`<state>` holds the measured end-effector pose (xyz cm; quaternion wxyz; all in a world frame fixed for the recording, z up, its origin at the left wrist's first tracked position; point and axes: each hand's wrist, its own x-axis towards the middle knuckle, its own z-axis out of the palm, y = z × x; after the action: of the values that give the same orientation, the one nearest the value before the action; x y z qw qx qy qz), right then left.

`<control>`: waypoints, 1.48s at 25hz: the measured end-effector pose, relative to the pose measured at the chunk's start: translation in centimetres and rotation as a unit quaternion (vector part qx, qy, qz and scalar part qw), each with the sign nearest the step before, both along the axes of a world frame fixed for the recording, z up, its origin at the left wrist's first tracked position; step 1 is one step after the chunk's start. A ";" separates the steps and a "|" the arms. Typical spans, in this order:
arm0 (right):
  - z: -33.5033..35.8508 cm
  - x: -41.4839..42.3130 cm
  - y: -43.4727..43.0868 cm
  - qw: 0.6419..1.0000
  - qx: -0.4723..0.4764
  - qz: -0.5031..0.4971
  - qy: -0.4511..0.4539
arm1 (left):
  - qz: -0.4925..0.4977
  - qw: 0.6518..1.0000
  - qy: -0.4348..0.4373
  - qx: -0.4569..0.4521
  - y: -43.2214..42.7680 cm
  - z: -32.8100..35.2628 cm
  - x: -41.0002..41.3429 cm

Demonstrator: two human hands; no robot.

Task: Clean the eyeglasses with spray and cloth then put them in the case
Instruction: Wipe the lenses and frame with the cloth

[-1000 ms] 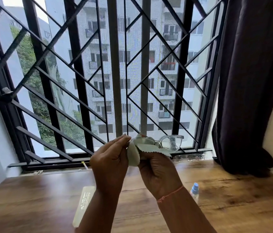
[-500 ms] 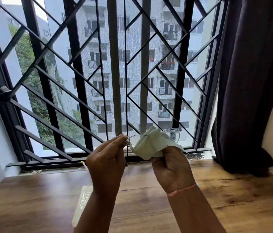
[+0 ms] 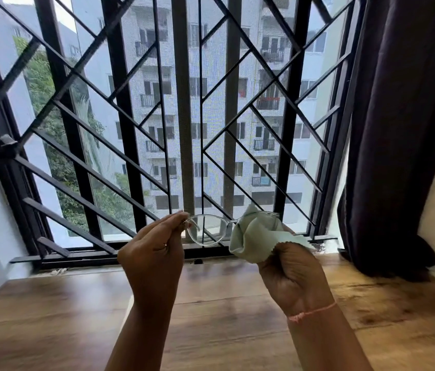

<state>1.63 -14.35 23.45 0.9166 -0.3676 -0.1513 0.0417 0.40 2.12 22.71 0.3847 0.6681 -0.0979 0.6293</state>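
Observation:
Clear-framed eyeglasses are held up in front of the window, above the wooden table. My left hand pinches the left end of the frame. My right hand grips a pale green cloth wrapped over the right lens, which is mostly hidden. The left lens is bare and see-through. The spray bottle and the case are hidden behind my arms or out of view.
A black metal window grille fills the view ahead, with its sill just beyond the table's far edge. A dark curtain hangs at the right, and white walls stand at both sides.
The cloth has slid from the left lens across to the right lens, with my right hand moving right. The glasses are raised slightly, and the case and spray bottle have dropped out of sight.

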 end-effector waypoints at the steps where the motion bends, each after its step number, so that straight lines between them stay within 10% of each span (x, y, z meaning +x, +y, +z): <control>1: 0.1 -0.3 0.2 1.000 -0.015 -0.006 -0.009 | 0.000 1.000 0.002 0.003 0.0 0.0 0.0; 10: 1.8 -0.8 0.5 0.990 0.055 -0.101 0.080 | -0.031 0.999 -0.027 0.013 -0.4 0.0 -1.0; 17: 0.6 -2.4 -0.4 0.998 0.039 0.036 0.036 | -0.022 1.000 0.013 -0.002 0.6 0.3 -1.4; 25: -1.3 -2.6 0.9 0.977 0.117 -0.107 0.144 | -0.056 0.998 0.023 0.002 0.2 -1.2 -2.1; 37: -3.0 -3.6 2.8 0.998 -0.022 -0.046 0.046 | -0.059 0.997 0.053 -0.007 2.3 -3.1 -2.2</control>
<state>-1.99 -11.59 20.50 0.9153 -0.3920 -0.0907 0.0192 -1.80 4.38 19.63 0.4306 0.6912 -0.1124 0.5694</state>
